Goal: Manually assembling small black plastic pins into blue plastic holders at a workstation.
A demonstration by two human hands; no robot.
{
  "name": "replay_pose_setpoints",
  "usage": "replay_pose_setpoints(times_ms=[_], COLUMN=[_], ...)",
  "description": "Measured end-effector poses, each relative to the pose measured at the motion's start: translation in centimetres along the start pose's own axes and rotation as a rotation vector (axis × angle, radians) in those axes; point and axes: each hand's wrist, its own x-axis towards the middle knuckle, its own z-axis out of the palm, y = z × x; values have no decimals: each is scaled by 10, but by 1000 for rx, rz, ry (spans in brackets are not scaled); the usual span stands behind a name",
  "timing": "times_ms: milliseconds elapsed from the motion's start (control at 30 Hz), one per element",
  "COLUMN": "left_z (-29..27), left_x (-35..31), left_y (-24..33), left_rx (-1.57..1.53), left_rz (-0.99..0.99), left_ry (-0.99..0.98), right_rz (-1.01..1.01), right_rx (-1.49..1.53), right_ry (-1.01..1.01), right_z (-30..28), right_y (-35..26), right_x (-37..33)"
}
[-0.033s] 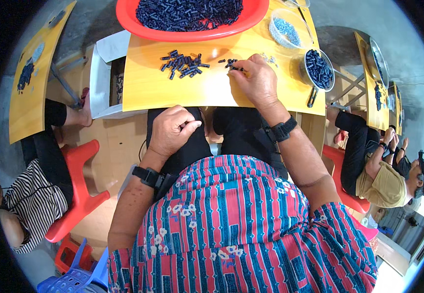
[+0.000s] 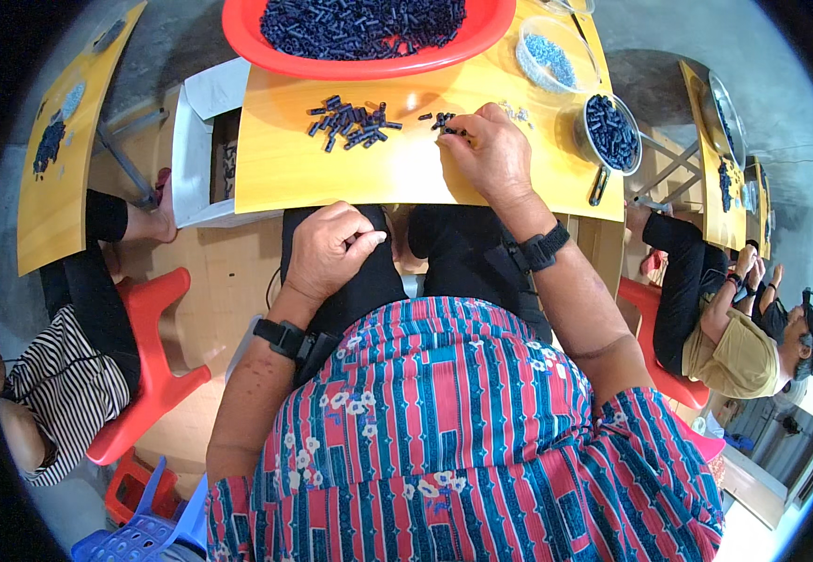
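Observation:
My right hand [image 2: 495, 155] reaches over the yellow table, its thumb and forefinger pinched at a small dark tube piece [image 2: 460, 133]. Beside those fingertips lie a few more short dark pieces [image 2: 439, 119]. My left hand [image 2: 331, 251] is off the table, above my left thigh, with curled fingers and the thumb pressed to the forefinger. Whatever that hand holds, if anything, is hidden. To the left of my right hand, a loose pile of short dark tubes [image 2: 348, 124] is spread on the tabletop. Some tiny clear pieces [image 2: 517, 113] lie just right of my right hand.
A red basin [image 2: 373, 67] full of dark tubes stands at the far edge. On the right are a clear tub [image 2: 524, 58] of light-blue bits and a handled metal cup [image 2: 586, 142] of dark tubes. A white box [image 2: 189, 155] adjoins the table's left. People sit at both sides.

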Motion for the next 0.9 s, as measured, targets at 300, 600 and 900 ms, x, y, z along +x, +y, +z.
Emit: replay_pose_setpoints(times_ms=[300,600,900], left_z=[1,2,-8], left_x=[2,-1,-8], left_y=[-1,-1,22], left_rx=[28,-27,-309], left_rz=[-5,-22,-183], left_ry=[-10,-11,-55], right_rz=[1,32,34], right_rx=[-32,366,1120], right_ry=[-33,-21,-267], right_z=[1,-10,-41], right_y=[-4,-12,-40], right_x=[2,-10,-37])
